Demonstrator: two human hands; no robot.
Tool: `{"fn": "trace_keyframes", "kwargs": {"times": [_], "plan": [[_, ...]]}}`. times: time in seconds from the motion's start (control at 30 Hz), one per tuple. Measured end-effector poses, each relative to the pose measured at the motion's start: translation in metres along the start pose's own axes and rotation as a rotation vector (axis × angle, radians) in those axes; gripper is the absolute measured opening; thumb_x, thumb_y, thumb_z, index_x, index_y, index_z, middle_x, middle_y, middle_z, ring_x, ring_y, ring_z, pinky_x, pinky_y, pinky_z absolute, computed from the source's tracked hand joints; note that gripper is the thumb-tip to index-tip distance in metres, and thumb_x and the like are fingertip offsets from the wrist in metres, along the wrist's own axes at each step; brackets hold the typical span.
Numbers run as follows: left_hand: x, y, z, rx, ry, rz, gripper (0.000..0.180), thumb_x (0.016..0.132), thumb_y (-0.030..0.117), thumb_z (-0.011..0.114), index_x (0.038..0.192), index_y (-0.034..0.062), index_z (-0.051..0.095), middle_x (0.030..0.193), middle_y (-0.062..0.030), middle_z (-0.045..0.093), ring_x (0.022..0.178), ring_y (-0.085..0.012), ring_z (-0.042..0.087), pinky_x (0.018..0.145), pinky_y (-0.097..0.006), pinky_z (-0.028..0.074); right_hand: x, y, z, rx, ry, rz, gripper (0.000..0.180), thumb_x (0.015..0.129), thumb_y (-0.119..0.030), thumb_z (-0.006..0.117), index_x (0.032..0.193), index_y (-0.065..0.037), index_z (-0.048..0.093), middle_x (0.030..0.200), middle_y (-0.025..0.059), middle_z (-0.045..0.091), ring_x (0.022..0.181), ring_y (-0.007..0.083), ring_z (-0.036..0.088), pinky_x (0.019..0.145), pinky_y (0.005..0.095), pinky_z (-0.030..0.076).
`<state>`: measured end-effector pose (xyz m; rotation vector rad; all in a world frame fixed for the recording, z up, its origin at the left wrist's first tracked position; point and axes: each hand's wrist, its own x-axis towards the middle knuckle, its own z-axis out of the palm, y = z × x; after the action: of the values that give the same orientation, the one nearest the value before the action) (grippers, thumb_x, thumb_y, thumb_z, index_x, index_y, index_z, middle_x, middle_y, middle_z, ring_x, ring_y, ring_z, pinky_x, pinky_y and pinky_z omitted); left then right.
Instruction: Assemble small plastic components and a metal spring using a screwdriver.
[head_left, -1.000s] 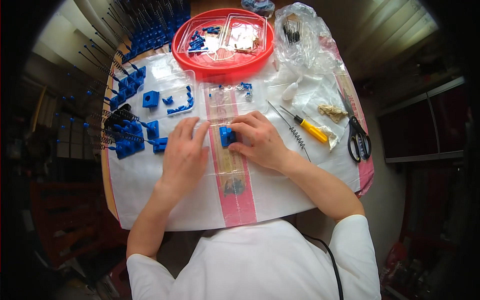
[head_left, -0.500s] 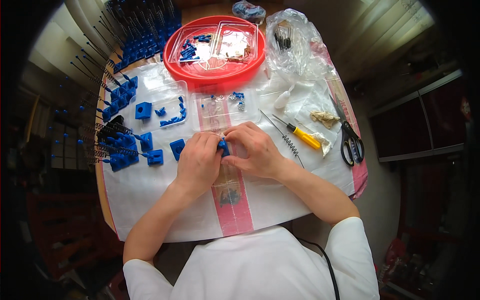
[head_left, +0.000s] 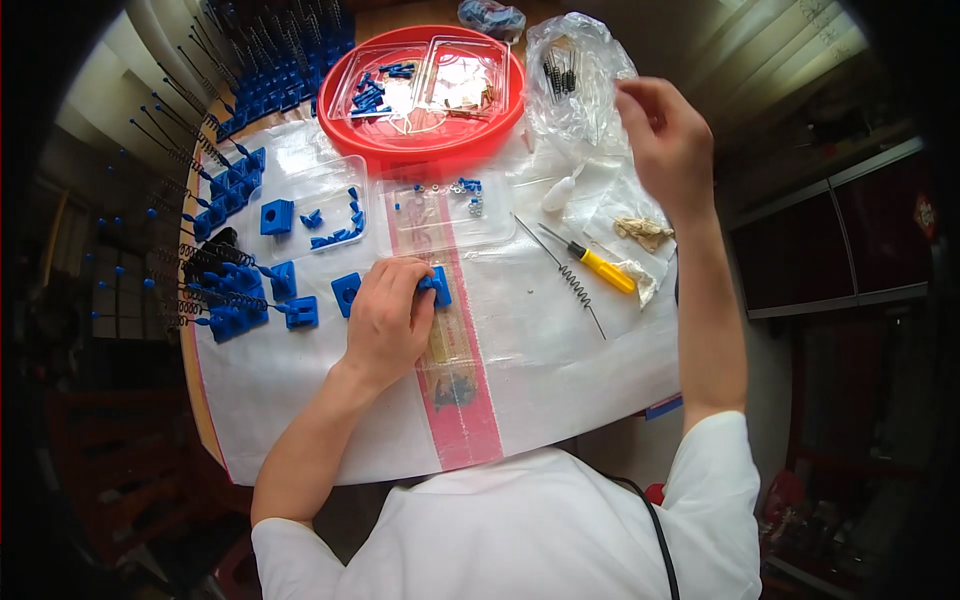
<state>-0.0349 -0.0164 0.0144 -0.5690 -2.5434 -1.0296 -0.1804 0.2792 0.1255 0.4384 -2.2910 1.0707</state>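
A small blue plastic block (head_left: pixel 441 287) lies on the white sheet under the fingertips of my left hand (head_left: pixel 390 315), which are closed on it. My right hand (head_left: pixel 672 145) is raised at the right edge of a clear plastic bag (head_left: pixel 600 85) holding dark springs (head_left: pixel 562 76). Its fingers are curled together; whether anything is pinched in them cannot be made out. Left of my left hand sits a square blue base (head_left: pixel 346 293) with a hole. Above it stands a clear tray (head_left: pixel 363 225) with small blue parts (head_left: pixel 340 238).
A red basin (head_left: pixel 345 138) carries clear boxes of blue and brass-coloured pieces. Another clear tray (head_left: pixel 490 240) holds tiny rings. A yellow screwdriver (head_left: pixel 606 270) and a coiled wire (head_left: pixel 575 286) lie to the right. Blue bases with upright springs (head_left: pixel 235 290) crowd the left edge.
My right hand has let go of the blue block and moved up and right to the plastic bag. My left hand stays on the block. The scissors are now hidden behind my right forearm.
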Motion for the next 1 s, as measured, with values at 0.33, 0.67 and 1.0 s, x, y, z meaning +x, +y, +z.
{"fn": "trace_keyframes", "kwargs": {"times": [0.33,0.67,1.0], "plan": [[-0.003,-0.001,-0.005,0.025,-0.012,0.056,0.035,0.077,-0.004,0.068,0.111,-0.0006,0.059,0.104,-0.0166,0.064,0.099,-0.0355,0.061,0.086,-0.042,0.049,0.090,0.138,0.099,-0.552,-0.424,0.261,0.036,0.082,-0.034,0.073,0.101,-0.003,0.075,0.101,0.0203,0.073,0.100,0.0353,0.070,0.089,0.0410,0.054],[-0.002,0.003,-0.008,0.046,-0.029,0.077,0.048,0.077,-0.001,0.071,0.122,-0.0003,0.057,0.107,-0.0152,0.064,0.102,-0.0343,0.060,0.088,-0.041,0.050,0.092,0.164,0.110,-0.445,-0.349,0.476,0.033,0.078,-0.025,0.070,0.103,-0.003,0.075,0.104,0.0201,0.072,0.101,0.0336,0.070,0.092,0.0405,0.053],[0.003,0.033,-0.033,0.121,0.057,0.383,0.045,0.070,-0.002,0.072,0.114,0.0012,0.062,0.100,-0.0128,0.061,0.078,-0.0267,0.063,0.066,-0.034,0.052,0.071,0.108,0.051,-0.356,-0.250,0.198,0.035,0.088,-0.030,0.067,0.109,-0.003,0.072,0.106,0.0167,0.073,0.100,0.0292,0.071,0.090,0.0367,0.053]]}}
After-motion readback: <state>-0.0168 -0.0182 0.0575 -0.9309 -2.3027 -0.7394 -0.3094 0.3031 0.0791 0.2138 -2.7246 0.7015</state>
